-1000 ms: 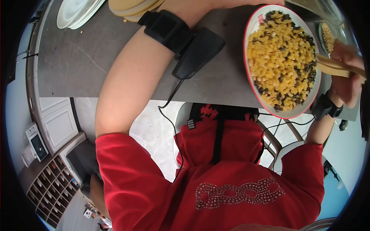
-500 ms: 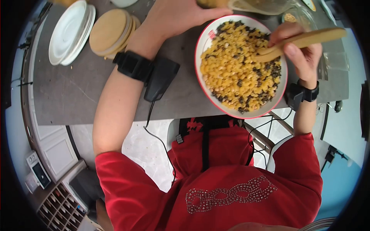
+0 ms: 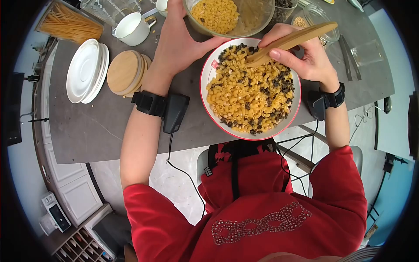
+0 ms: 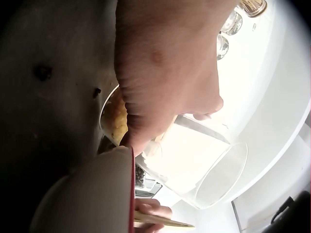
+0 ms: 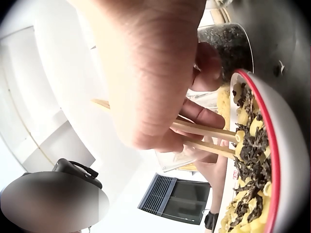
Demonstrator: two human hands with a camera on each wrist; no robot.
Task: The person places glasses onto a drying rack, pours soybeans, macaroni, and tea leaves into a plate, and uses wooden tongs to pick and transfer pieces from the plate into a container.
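A white bowl with a red rim (image 3: 208,108) holds yellow macaroni mixed with dark, crinkled leaf bits (image 5: 252,145). My right hand (image 3: 307,54) pinches wooden tongs (image 3: 301,38) between thumb and fingers, over the bowl's far right side. Two tong arms (image 5: 209,145) reach into the food in the right wrist view. My left hand (image 3: 176,48) lies beyond the bowl's far left edge, its thumb stretched out straight to the rim. Just past that thumb stands a clear glass bowl (image 3: 255,26) with more macaroni. The left fingertips run past the head view's top edge.
Stacked white plates (image 3: 83,72) and round wooden lids (image 3: 124,72) occupy the left. Behind them are a white cup (image 3: 133,29) and a box of spaghetti (image 3: 72,24). Far right hold a glass jar (image 3: 321,19), dark utensils (image 3: 347,56) and a clear container (image 3: 369,53).
My right hand has carried the tongs from the bowl's right edge to over its far right part. The head view has shifted, showing more of the table's far side. My left thumb stays near the rim.
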